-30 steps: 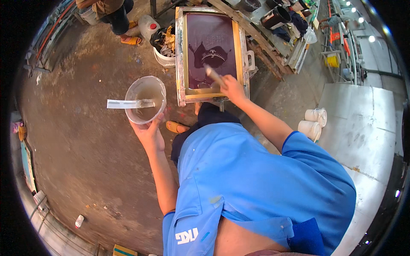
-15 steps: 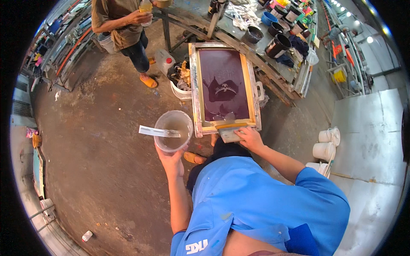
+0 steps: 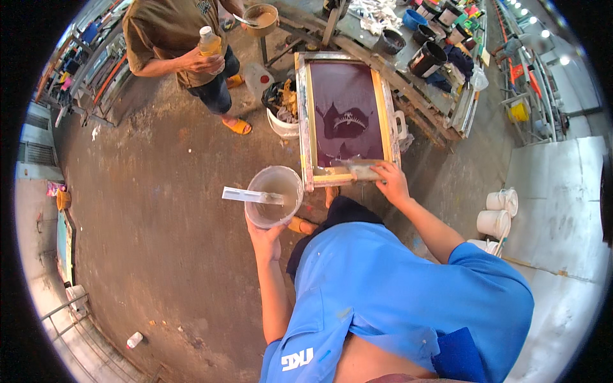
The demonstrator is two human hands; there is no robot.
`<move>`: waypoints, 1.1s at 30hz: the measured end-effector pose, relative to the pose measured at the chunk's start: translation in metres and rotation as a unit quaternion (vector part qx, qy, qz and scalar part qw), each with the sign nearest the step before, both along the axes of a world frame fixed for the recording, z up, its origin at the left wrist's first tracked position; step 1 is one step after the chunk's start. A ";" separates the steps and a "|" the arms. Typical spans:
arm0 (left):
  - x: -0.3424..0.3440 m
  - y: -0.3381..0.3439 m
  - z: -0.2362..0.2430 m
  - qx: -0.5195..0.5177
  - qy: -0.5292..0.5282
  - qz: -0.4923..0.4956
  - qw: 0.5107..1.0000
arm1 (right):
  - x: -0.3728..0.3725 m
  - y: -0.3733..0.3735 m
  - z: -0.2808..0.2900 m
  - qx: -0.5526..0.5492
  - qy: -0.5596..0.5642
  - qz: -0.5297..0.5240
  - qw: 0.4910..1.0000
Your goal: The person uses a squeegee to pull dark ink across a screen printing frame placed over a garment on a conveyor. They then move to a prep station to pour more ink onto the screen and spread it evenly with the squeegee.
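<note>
My left hand (image 3: 262, 231) is closed around a translucent plastic tub (image 3: 282, 184) of pale, murky contents, with a white flat strip (image 3: 239, 195) lying across its rim and dipping inside. In my right hand (image 3: 393, 183) is a flat, pale scraper (image 3: 361, 170), held at the bottom rail of an upright-leaning screen frame (image 3: 305, 115). The frame has a wood and metal border and dark purple mesh (image 3: 338, 89) with wet-looking darker patches and a pale arched design on its lower half. The tub sits just left of and below the frame.
Another person (image 3: 167, 45) stands at the upper left, holding a bottle and a bowl (image 3: 260, 30). A white waste bucket (image 3: 281, 126) and jug (image 3: 255, 83) sit left of the frame; a cluttered bench (image 3: 402, 54) is behind it. White pails (image 3: 493, 223) stand at right.
My right hand and scraper moved from the mesh down to the bottom rail, then slightly up. The tub shifted right in view. The other person now shows more fully, with bottle and bowl.
</note>
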State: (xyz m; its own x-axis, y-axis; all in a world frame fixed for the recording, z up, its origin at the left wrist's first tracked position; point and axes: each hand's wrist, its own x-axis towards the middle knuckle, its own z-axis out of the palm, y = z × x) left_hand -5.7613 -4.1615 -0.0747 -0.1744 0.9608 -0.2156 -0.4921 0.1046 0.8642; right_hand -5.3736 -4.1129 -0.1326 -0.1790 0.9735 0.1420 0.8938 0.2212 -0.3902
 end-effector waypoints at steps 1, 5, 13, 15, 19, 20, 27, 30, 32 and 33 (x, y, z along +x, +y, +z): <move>-0.001 0.000 -0.001 0.009 0.008 0.002 1.000 | 0.004 0.005 -0.006 0.012 -0.010 0.000 1.000; -0.005 -0.006 -0.001 -0.018 0.005 0.021 1.000 | 0.011 0.029 -0.026 0.010 -0.016 0.004 1.000; -0.006 -0.002 0.012 -0.020 0.001 0.035 0.999 | -0.002 0.102 -0.072 -0.012 -0.069 0.006 0.998; -0.003 0.006 0.016 -0.002 -0.016 0.031 0.999 | -0.009 0.109 -0.074 -0.013 -0.054 -0.004 0.998; 0.010 0.016 0.025 -0.007 -0.030 0.021 0.999 | -0.019 0.102 -0.088 -0.008 -0.046 -0.001 0.999; 0.012 0.019 0.019 -0.014 -0.038 0.018 0.999 | -0.017 0.093 -0.091 -0.015 -0.059 0.017 0.998; 0.035 0.042 0.022 0.000 -0.024 -0.001 1.000 | 0.012 0.066 -0.061 -0.061 -0.068 0.041 0.995; 0.037 0.047 0.018 0.023 -0.016 0.004 1.000 | 0.016 0.043 -0.049 -0.040 -0.069 0.021 0.997; 0.033 0.038 0.026 -0.009 -0.017 0.007 1.000 | 0.018 0.013 -0.059 -0.034 -0.070 0.007 0.997; 0.032 0.038 0.027 -0.025 -0.025 0.011 0.999 | 0.019 0.007 -0.061 -0.018 -0.059 0.005 0.998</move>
